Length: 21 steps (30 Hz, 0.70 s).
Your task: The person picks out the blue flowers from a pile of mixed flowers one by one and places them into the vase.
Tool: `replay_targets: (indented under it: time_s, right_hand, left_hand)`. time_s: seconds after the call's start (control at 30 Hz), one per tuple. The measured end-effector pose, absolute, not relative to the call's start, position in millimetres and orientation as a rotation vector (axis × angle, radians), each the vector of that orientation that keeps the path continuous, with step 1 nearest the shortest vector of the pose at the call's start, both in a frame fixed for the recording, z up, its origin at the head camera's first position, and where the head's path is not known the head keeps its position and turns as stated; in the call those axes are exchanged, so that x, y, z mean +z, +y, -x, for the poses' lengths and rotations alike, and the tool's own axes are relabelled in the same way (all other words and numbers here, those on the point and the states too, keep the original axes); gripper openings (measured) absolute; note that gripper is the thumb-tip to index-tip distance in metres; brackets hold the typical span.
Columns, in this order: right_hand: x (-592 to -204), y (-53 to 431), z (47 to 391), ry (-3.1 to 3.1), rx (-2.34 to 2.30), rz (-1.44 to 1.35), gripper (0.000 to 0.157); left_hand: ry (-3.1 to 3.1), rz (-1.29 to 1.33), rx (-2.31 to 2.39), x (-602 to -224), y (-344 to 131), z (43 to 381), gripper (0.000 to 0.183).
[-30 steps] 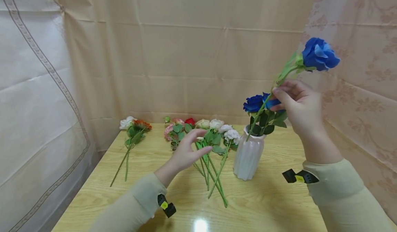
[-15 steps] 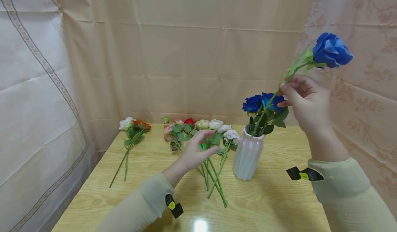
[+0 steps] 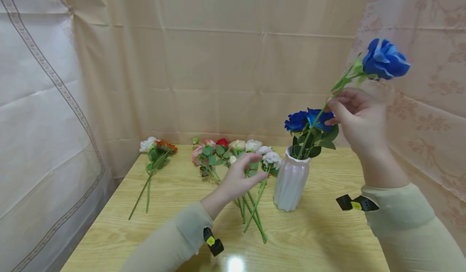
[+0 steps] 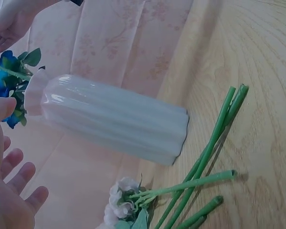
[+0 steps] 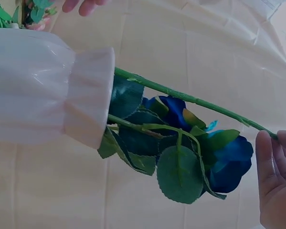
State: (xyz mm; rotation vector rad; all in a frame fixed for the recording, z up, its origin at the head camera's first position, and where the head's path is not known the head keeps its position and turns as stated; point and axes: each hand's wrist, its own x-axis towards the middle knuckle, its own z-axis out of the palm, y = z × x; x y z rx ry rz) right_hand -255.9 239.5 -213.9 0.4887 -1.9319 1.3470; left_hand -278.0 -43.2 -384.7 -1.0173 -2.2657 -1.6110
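My right hand (image 3: 364, 122) pinches the green stem of a light blue rose (image 3: 386, 60) between thumb and fingers, high over the vase. In the right wrist view the stem (image 5: 195, 100) runs down past the rim into the mouth of the white fluted vase (image 5: 28, 86). Two darker blue roses (image 3: 296, 121) with green leaves stand in that vase, upright on the table. My left hand (image 3: 240, 177) hovers left of the vase, fingers spread and holding nothing, over the lying flower stems. The left wrist view shows its fingers (image 4: 24, 177) apart from the vase (image 4: 109, 119).
Pink, red, cream and white flowers (image 3: 253, 145) lie in a bunch at the back middle of the wooden table (image 3: 309, 239), their stems (image 3: 256, 211) crossing toward me. A white and an orange flower (image 3: 166, 146) lie at the left. Curtains (image 3: 218, 62) close off the back and sides.
My right hand has shifted right with the light blue rose, and its stem end has gone from in front of the vase's rim into the mouth. My left hand has moved right toward the vase.
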Motion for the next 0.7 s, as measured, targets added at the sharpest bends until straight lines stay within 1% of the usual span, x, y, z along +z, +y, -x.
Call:
replay_targets:
  time_s: [0.23,0.7]
  right_hand:
    - [-220.0,233.4,256.4,-1.992,1.227,-0.479,0.023]
    - [-236.6,224.5,258.1,-2.076,1.120,-0.509,0.015]
  left_hand:
    - [-2.284,1.039,-1.592,-386.6,-34.6,278.5,0.047]
    - [-2.272,0.982,-1.579,-392.5,-19.7,274.4,0.033]
